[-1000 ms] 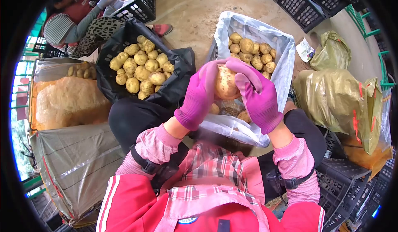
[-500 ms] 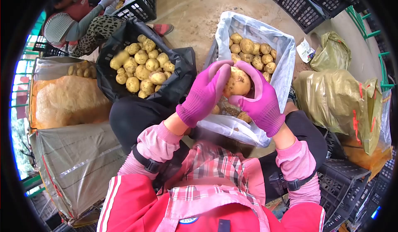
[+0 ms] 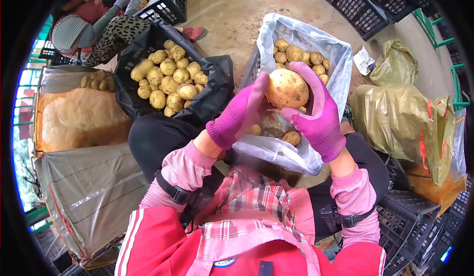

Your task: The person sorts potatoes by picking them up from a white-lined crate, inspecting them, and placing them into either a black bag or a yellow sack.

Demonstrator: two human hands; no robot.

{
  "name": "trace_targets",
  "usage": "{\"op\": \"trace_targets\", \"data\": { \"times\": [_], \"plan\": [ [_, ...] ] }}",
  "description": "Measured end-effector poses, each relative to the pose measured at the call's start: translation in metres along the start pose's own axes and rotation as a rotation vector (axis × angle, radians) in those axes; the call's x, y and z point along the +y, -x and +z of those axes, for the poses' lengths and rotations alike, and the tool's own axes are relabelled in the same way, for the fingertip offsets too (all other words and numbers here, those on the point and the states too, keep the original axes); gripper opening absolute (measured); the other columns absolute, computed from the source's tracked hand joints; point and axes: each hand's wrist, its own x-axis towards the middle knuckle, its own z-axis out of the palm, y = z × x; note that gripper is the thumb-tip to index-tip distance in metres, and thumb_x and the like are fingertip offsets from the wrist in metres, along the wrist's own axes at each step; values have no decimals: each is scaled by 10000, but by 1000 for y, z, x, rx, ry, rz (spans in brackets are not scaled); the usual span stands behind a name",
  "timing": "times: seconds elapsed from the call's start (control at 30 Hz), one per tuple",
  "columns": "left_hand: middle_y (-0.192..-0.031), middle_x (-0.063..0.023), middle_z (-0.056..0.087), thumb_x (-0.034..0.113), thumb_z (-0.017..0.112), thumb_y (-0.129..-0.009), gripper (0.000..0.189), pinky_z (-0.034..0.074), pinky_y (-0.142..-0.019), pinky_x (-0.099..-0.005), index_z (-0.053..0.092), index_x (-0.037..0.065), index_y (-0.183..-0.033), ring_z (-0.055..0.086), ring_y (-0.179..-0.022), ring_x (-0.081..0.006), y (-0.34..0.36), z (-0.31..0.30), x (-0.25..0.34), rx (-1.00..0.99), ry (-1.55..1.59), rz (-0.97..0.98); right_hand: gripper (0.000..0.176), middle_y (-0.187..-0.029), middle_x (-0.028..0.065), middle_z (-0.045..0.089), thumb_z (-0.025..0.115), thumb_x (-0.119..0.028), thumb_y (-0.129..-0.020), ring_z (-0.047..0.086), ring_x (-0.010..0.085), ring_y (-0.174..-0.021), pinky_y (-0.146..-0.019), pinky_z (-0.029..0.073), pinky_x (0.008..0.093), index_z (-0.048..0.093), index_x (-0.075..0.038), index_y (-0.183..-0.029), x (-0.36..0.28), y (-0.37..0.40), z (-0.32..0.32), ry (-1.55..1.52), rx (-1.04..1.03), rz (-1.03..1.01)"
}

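Observation:
Between my two gloved hands, above the white-lined crate (image 3: pixel 340 54), is a large pale-brown potato (image 3: pixel 288 89) with dark dirt specks. My right hand (image 3: pixel 320 118), in a pink-purple glove, curls round its right side, fingers over the top and thumb beneath. On the other side, the fingers of my left hand (image 3: pixel 240 109), gloved alike, press along the potato's left edge. Several potatoes (image 3: pixel 295 54) fill the far part of the crate. Nearer me, a few potatoes (image 3: pixel 292 138) and loose soil show at the bottom; my hands hide the middle.
Left of the crate, a black-lined container (image 3: pixel 217 73) holds many potatoes (image 3: pixel 170 81). A co-worker (image 3: pixel 94 29) sits at upper left, handling potatoes by a black crate (image 3: pixel 170 4). Covered stacks (image 3: pixel 84 197) stand left; olive sacks (image 3: pixel 395 118) and black crates (image 3: pixel 405 216) stand right.
The potato has moved slightly right and up towards the camera, and more of its surface shows. My right hand has shifted right with it; the left fingers are less wrapped over it.

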Motion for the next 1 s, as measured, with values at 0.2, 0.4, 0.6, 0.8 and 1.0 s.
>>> {"op": "trace_targets", "data": {
  "times": [0.2, 0.4, 0.6, 0.8, 1.0],
  "plan": [
    [-1373, -124, 513, 537, 486, -1013, 709, 554, -979, -399, 295, 82, -1522, 604, -1205, -250, 24, 21, 23, -123, 133, 119, 720, -1461, 149, 521, 659, -471, -926, 466, 233, -1367, -1132, 355, 363, 493, 8, -1436, -11, -7, -8, 138, -100, -36],
    [-1334, -141, 542, 486, 522, -1015, 636, 576, -931, -391, 376, 49, -1453, 610, -1185, -258, 19, -11, -3, 95, 81, 296, 359, -1330, 126, 622, 603, -179, -1013, 609, 201, -1191, -1006, 472, 331, 588, -2, -1325, 5, -11, 11, -62, 28, 101],
    [-1278, -221, 604, 383, 424, -1055, 496, 586, -930, -441, 487, -31, -1321, 647, -1119, -362, -9, -160, -39, 851, 595, 406, 391, -1260, 122, 652, 678, -148, -941, 643, 223, -1125, -954, 496, 333, 608, -29, -1307, -4, -16, 12, 220, 82, -67],
    [-1271, -100, 592, 250, 519, -1024, 339, 568, -886, -361, 565, 47, -1290, 657, -991, -224, -14, -105, -43, 639, -317, 380, 358, -1208, 136, 678, 669, -149, -945, 669, 206, -1050, -928, 518, 295, 629, 2, -1268, -58, -21, -33, 186, 174, -153],
    [-1147, -255, 661, 336, 641, -903, 469, 495, -944, -440, 599, -19, -1207, 642, -1080, -389, -106, -1, -123, 267, -921, 39, 356, -1221, 150, 666, 565, -166, -1012, 641, 237, -1148, -1021, 486, 341, 597, 42, -1299, -83, -2, -88, 88, 409, -40]
  ]
}}
